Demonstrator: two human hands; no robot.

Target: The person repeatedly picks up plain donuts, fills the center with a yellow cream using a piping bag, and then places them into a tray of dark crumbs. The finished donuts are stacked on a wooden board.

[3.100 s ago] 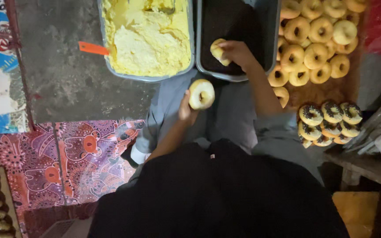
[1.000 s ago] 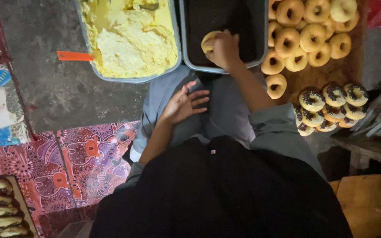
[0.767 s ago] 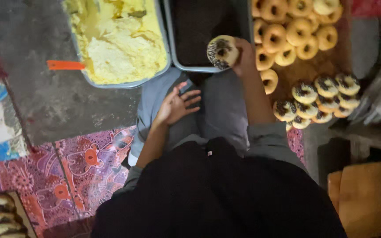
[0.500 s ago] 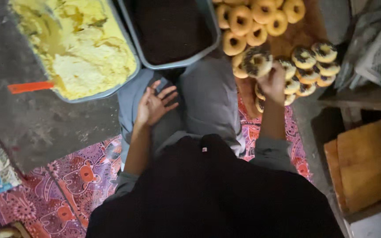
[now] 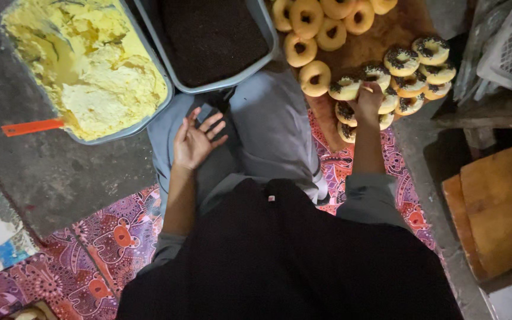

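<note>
The right hand (image 5: 367,102) pinches a sprinkled doughnut (image 5: 346,89) among stacked ones (image 5: 413,83) at two o'clock; a nudge could topple neighbours. The left hand (image 5: 194,141) rests wide, empty.

The cream (image 5: 99,83) looks thick, matt and lumpy in a smooth grey plastic tub (image 5: 164,109). Beside that tub, dark sprinkles (image 5: 211,35) look grainy. The doughnuts (image 5: 315,41) look soft and dull on a worn wooden board (image 5: 398,32). The mat (image 5: 99,237) is patterned cloth.
</note>
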